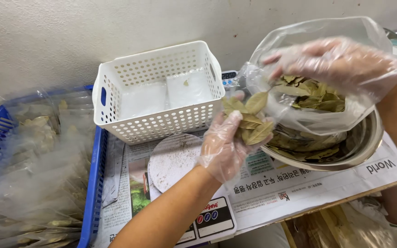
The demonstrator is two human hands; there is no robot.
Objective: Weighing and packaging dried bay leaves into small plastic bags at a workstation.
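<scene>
My left hand [224, 144], in a thin clear disposable glove, is closed around a bunch of dried leaves [249, 120], fingers curled, the leaves fanning upward and to the right out of the grip. They are flat, matte, olive-brown, pointed ovals, brittle by the look. Directly right of that hand and touching the bunch is the mouth of a clear plastic bag [309, 69], limp and crinkled, with more leaves inside. My right hand [341, 62], also gloved, sits above and beyond the left, fingers spread and pinching the bag's upper edge to hold it open; the left is nearer the opening. Under the bag rests a steel bowl [368, 142], smooth and round, holding loose leaves. Below my left wrist lies a round scale platform [173, 160] on newspaper [299, 181]. Farther left stands a white perforated basket [157, 92].
</scene>
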